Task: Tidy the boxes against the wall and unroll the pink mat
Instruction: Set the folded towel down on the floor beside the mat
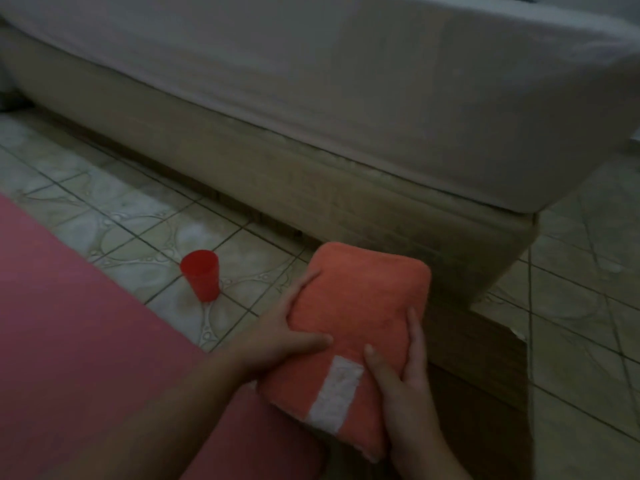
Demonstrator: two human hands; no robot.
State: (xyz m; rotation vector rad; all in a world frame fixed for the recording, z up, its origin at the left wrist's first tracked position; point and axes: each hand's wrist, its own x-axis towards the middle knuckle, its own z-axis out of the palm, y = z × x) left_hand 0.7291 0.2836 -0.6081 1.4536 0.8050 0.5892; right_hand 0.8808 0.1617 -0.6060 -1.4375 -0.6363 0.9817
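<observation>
holding one folded towel (349, 327) — two hands, left hand (277, 337), right hand (401, 372).

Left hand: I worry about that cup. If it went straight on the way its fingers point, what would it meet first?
Probably the tan bed base, not the red plastic cup, which stands off to its left; depth is unclear.

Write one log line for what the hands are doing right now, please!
hands: left hand and right hand grip folded orange towel | pink mat: flat on floor, left | red cup: upright on tiles | bed: behind
</observation>
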